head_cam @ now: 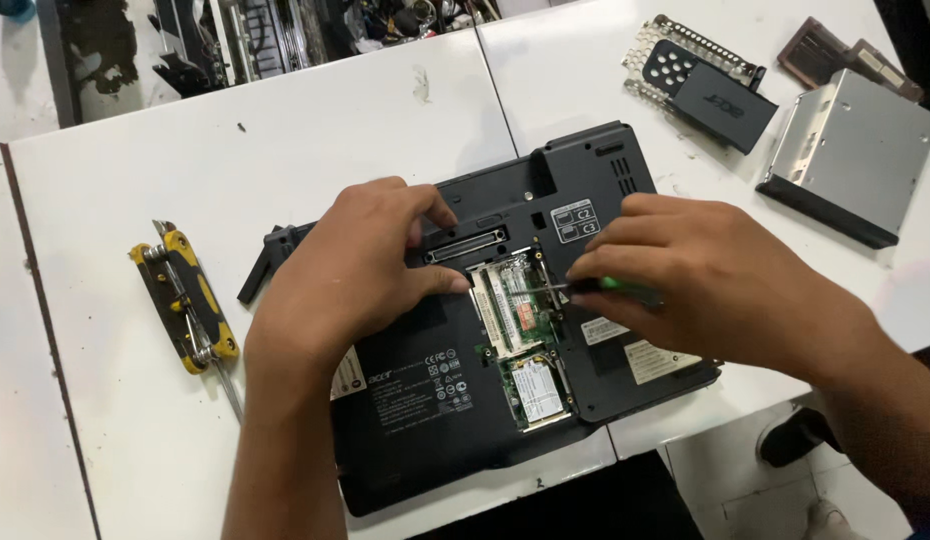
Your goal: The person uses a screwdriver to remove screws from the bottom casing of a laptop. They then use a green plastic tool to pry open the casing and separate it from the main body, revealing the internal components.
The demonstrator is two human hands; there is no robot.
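A black laptop (435, 410) lies upside down on the white table (285, 130), its bottom bay uncovered to show green circuit boards (515, 310) and a small card (537, 388). My left hand (360, 270) rests on the laptop's underside, thumb at the edge of the open bay. My right hand (705, 275) holds a green-handled screwdriver (625, 290), whose metal tip points into the bay by the boards.
A yellow and black multi-bit tool holder (183, 298) lies at the left. At the back right sit a silver optical drive (850, 155), a black cover on a perforated metal bracket (700, 80) and brown pieces (835, 50). A gap between tables runs under the laptop.
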